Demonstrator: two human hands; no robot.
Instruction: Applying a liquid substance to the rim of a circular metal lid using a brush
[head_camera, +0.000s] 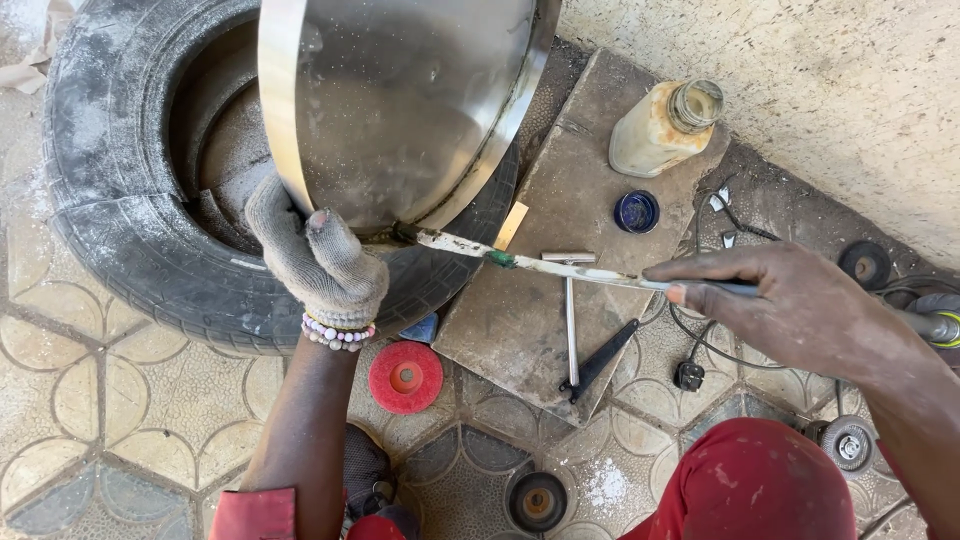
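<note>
My left hand (318, 262), in a worn grey knit glove, grips the rim of a large shiny metal bowl (400, 100) that stands tilted on edge over a black tyre (130, 230). My bare right hand (790, 305) holds a long thin stained rod-like tool (530, 262). The tool's far tip rests at the bowl's lower rim, close to my gloved fingers. A bead bracelet (337, 334) sits on my left wrist.
A stone slab (520, 320) lies beside the tyre with a T-shaped metal key (570, 310) and a black tool (603, 360). On it stand a dirty bottle (662, 128) and a blue lid (637, 212). A red disc (405, 377), several grinding discs and a black plug (689, 375) lie on the patterned paving.
</note>
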